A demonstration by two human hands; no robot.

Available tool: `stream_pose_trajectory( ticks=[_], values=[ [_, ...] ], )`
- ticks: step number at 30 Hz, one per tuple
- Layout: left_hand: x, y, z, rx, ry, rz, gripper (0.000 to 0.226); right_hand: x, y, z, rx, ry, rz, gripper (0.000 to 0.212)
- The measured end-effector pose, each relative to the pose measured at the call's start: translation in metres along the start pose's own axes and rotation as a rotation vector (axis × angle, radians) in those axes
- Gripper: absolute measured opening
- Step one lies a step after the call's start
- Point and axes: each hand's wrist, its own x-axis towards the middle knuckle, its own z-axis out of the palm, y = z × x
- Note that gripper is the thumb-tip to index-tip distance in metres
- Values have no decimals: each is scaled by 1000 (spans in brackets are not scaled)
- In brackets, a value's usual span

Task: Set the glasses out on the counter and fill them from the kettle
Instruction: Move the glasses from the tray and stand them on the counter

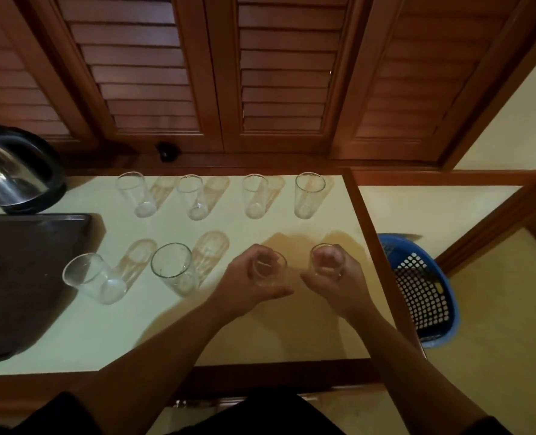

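Gripping 1 glass in each hand, you are placing the last 2 of 8 on the counter [260, 334]. Your left hand [247, 279] curls round a glass [268, 266] in the lower middle of the frame, and your right hand [338, 277] curls round another glass [326, 260] just to its right, near the counter's right edge. Whether their bases already touch the surface, you cannot tell from here.

4 glasses stand upright in a back row across the middle of the frame, from the leftmost [136, 194] to the rightmost [307, 196]. 2 more fill the front row to the left: one [174, 268] beside your left hand and one [92, 277] next to the dark tray [25, 277]. All look empty.

The kettle [15, 171] sits at the far left of the frame, above the tray, well apart from both hands. It lies to the left and farther back, so your left hand is the nearer one. Its handle side is hard to make out at this angle.

Setting out looks almost done; pouring has not begun. Once you let go, the likely reach is leftward across the front row, so lift your arm clear of the open rims there.

A blue basket [423, 296] stands on the floor at the right.
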Motion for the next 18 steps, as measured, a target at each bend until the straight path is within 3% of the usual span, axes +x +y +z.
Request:
stream_pose_trajectory(
  ticks=[3, 11, 13, 16, 18],
  values=[
    [1, -3, 4, 18, -8, 49, 57, -1, 10, -1, -84, 14, -73, 30],
    [-2, -8, 7, 27, -19, 28, 46, -3, 15, 1, 30, 12, -75, 31],
    [-4, -7, 7, 37, -24, 29, 53, -3, 16, -1, 0, -23, -69, 47],
    [-12, 6, 1, 48, -66, 9, 89, -6, 8, -13, 23, -89, 2, 97],
    [-17, 21, -9, -4, -123, -3, 110, -8, -8, -27, 51, -125, 26, 117]
  ],
)
